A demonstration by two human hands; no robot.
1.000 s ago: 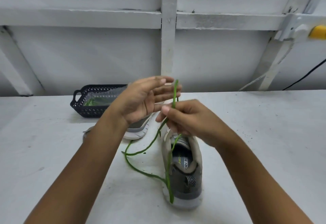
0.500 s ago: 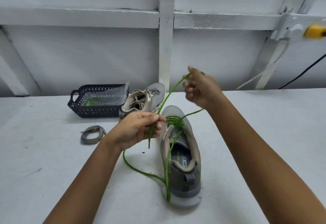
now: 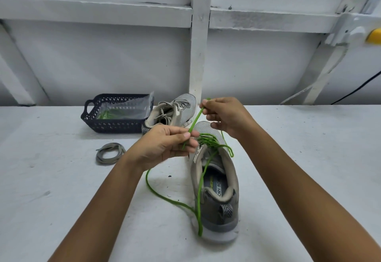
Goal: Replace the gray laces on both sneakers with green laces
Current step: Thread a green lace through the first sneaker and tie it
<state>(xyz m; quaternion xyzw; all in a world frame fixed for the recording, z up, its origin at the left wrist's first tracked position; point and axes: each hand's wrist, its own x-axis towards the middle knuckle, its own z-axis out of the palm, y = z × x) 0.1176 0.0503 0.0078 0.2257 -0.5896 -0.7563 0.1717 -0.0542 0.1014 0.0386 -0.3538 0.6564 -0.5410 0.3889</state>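
Green cord shoelace slants between both hands above the gray mesh sneaker on the white table. The left hand pinches its lower end, nearer the eyelets, while the right hand pinches it higher and farther.
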